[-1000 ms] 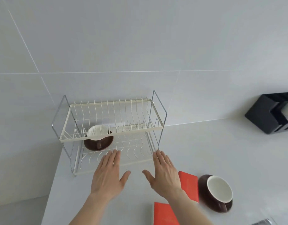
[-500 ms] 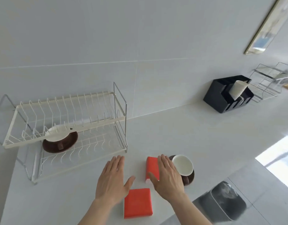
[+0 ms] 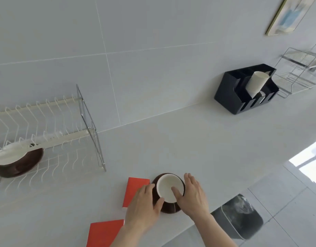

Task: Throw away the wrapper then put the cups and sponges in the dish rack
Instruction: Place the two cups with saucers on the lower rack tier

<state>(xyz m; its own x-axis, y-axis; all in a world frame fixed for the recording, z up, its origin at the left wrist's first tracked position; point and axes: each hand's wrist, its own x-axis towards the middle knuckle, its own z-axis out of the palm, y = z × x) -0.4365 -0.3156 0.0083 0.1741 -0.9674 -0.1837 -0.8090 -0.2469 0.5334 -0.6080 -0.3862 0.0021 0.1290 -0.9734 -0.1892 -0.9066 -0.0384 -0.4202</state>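
Note:
A brown cup with a white inside [image 3: 167, 186] stands on the white counter near its front edge. My left hand [image 3: 144, 205] presses against its left side with the thumb at the rim. My right hand [image 3: 193, 195] wraps its right side, thumb over the white inside. One red sponge [image 3: 135, 188] lies flat just left of the cup, partly under my left hand. A second red sponge [image 3: 105, 232] lies at the bottom edge. The two-tier wire dish rack [image 3: 77, 135] stands at the left against the wall, with another brown cup [image 3: 19, 166] on its lower tier.
A dark bin with a plastic liner [image 3: 239, 216] stands on the floor beyond the counter edge at lower right. A black organizer [image 3: 230, 93] holding a white paper cup [image 3: 257, 82] sits at the back right, beside a second wire rack [image 3: 296, 72].
My view has swung right, away from the rack. Both hands moved from the rack front to the sponges and now close around the brown cup on the counter.

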